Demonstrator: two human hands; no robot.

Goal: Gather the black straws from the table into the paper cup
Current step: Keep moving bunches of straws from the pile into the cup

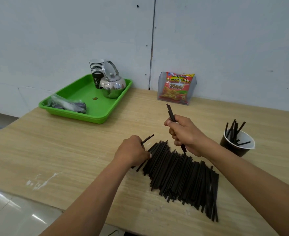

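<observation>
Black straws (pixel 179 174) lie heaped on the table (pixel 72 150) beneath both hands, axes slanting away; your right hand (pixel 186 133), closed round an upright bundle (pixel 170 111), sits nearer the paper cup (pixel 236 145) to its right, your left hand (pixel 133 151) pinching one straw (pixel 148 138).

You have a strip of bare desk (pixel 212 123) between your right grip (pixel 186 133) and the paper cup (pixel 236 147). In the cup, straws (pixel 234 132) crowd the far left, leaving the near right of its mouth open. The straw pile (pixel 183 172) spreads beneath both arms. The green tray (pixel 96 116) and snack holder (pixel 176 89) stand well back.
</observation>
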